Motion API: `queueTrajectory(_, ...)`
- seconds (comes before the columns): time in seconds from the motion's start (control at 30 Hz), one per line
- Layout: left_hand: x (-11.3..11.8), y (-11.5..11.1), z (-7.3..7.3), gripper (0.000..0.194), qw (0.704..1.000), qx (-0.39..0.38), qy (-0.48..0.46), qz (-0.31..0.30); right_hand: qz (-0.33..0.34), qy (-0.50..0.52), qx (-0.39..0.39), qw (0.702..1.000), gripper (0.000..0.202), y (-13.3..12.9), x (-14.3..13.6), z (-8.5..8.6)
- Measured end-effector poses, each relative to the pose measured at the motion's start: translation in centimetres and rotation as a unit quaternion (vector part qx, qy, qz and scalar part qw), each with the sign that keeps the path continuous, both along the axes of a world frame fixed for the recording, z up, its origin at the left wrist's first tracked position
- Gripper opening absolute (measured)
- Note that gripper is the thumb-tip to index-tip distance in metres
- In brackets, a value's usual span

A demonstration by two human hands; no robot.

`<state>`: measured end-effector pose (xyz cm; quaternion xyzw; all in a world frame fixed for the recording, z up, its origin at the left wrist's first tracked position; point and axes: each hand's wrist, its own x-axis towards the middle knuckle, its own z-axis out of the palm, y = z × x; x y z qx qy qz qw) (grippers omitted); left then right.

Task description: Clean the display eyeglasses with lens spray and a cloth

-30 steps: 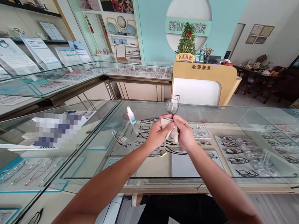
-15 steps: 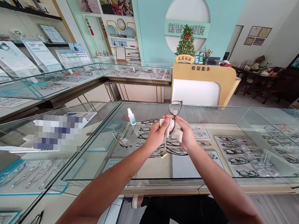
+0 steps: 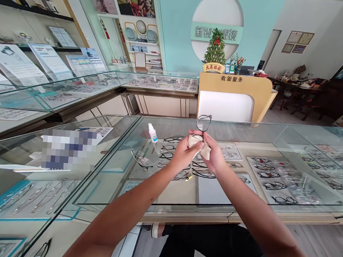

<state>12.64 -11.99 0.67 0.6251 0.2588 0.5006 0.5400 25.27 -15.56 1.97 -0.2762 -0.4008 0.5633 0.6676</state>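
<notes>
Legs in black trousers point(image 3: 210, 244), below the near edge of the glass tabletop point(image 3: 166, 207). White panel point(image 3: 212, 192), near that edge, just left of the right forearm. Left hand point(image 3: 184, 152), above the tabletop, closed with thumb and fingers on a beige cloth point(image 3: 193, 141), which is folded about the lower lens of a pair of thin dark-rimmed eyeglasses point(image 3: 203, 123). Right hand point(image 3: 215, 156), closed on the same eyeglasses, its thumb and fingers at the middle of the frame, part of the cloth bunched against the palm; the other lens projects upward beyond the fingertips. Wire-rimmed spectacles with a tag point(image 3: 141, 160), toward the left edge; whether they lie on or under the glass cannot be told. Display tray of frames point(image 3: 269, 180), under the glass to the right. Spray bottle point(image 3: 152, 133), white with a blue-marked label, upright near the far left corner of the tabletop. Beyond the far edge: wooden reception desk point(image 3: 265, 92), bearing a leafy potted plant point(image 3: 215, 49), before a turquoise wall point(image 3: 172, 26).
</notes>
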Motion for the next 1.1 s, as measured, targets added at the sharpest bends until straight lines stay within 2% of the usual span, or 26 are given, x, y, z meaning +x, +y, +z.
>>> queueTrajectory(0.17,-0.1,-0.2,0.3,0.06,0.998,0.012,-0.003,0.069,-0.001,-0.015,0.034,0.999,0.032,-0.3,-0.9,-0.4)
queueTrajectory(0.37,-0.4,0.5,0.2,0.072,0.995,0.007,0.012,0.096,0.003,-0.019,0.029,0.999,0.032,-0.2,-0.4,-0.3)
queueTrajectory(0.43,-0.6,1.0,0.0,0.072,0.998,-0.023,0.018,0.062,-0.01,-0.015,0.019,1.0,0.033,-0.1,0.0,-0.3)
queueTrajectory(0.53,-0.9,1.5,0.1,0.071,0.997,-0.062,0.017,-0.033,-0.029,-0.018,0.008,0.999,0.038,0.3,0.5,-0.5)
queueTrajectory(0.63,-1.0,1.5,0.4,0.068,0.995,-0.053,0.01,-0.081,-0.033,-0.019,0.015,0.999,0.038,0.5,0.5,-0.8)
queueTrajectory(0.7,-0.9,1.3,0.5,0.067,0.997,-0.038,0.008,-0.066,-0.028,-0.023,0.025,0.999,0.037,0.5,0.2,-1.0)
queueTrajectory(0.87,-0.7,0.7,0.4,0.063,0.998,-0.003,0.026,0.049,-0.012,-0.065,0.035,0.997,0.04,-0.1,-0.6,-0.9)
queueTrajectory(0.93,-0.8,0.6,0.4,0.066,0.997,0.01,0.026,0.072,-0.013,-0.075,0.043,0.996,0.04,-0.3,-0.6,-0.8)
queueTrajectory(1.0,-0.8,0.7,0.4,0.069,0.997,0.014,0.022,0.073,-0.019,-0.076,0.05,0.996,0.038,-0.3,-0.4,-0.6)
queueTrajectory(1.1,-0.7,1.0,0.2,0.07,1.0,-0.014,0.013,0.024,-0.032,-0.053,0.032,0.998,0.037,-0.3,0.1,-0.2)
